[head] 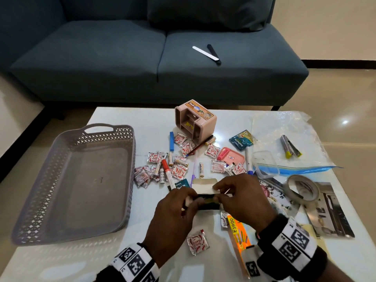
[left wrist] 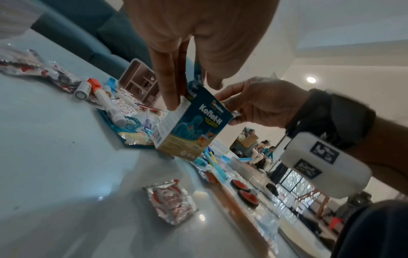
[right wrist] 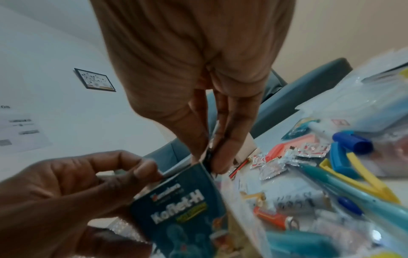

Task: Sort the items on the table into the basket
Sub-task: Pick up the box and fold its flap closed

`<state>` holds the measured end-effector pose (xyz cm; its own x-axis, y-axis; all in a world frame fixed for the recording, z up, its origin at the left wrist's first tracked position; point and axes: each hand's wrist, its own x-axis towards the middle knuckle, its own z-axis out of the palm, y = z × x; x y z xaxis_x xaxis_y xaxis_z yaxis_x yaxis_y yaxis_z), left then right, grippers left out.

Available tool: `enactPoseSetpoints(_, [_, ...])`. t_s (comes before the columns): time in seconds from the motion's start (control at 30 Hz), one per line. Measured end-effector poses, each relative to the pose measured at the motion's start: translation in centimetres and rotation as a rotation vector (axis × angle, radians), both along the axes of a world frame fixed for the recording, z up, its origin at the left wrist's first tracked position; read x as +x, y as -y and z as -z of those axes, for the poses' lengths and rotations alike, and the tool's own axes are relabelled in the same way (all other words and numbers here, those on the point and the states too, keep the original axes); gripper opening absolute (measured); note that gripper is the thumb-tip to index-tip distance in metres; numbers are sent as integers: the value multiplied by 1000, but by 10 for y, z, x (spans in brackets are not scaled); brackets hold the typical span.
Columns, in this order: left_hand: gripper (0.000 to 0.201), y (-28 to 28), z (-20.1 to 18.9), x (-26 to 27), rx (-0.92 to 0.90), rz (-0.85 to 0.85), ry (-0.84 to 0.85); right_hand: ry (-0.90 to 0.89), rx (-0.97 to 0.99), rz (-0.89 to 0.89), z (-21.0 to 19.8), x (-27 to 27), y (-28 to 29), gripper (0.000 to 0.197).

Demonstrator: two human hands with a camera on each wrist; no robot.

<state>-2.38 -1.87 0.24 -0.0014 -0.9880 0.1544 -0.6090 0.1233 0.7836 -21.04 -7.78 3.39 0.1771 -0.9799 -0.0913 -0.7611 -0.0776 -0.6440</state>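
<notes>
A small dark teal Koflet-H carton (head: 205,193) is held just above the table's (head: 154,123) near middle, its white flap raised. My left hand (head: 189,198) pinches its left end and my right hand (head: 219,192) pinches its right end by the flap. The left wrist view shows the carton (left wrist: 194,122) under my left fingers (left wrist: 170,87), with my right hand (left wrist: 260,106) behind it. In the right wrist view my right fingertips (right wrist: 223,153) pinch the carton's (right wrist: 183,209) top edge. The grey lattice basket (head: 130,159) stands at the left with nothing in it.
Chilli flake sachets (head: 179,171), a red marker (head: 167,171), batteries and pens lie scattered mid-table behind the carton. A pink organiser (head: 195,123) stands further back. A tape roll (head: 303,189), a clear bag (head: 284,139) and papers fill the right. One sachet (head: 198,242) lies near me.
</notes>
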Motion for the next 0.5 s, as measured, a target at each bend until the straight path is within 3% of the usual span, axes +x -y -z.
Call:
enactPoseSetpoints(0.03, [11,1,-2,0,10,-18,-32,-7,21,-16,0,-2,1,18])
enactPoseSetpoints(0.17, [25,1,-2,1,107,-33,-94,-28,57,-69,1,-3,3,19])
enactPoseSetpoints(0.3, [14,6,2,10,133,-24,-2,-44,59,-107,3,0,2,16])
enactPoseSetpoints(0.5, [10,12,-2,16,220,7,-22,-40,93,-117,7,4,0,12])
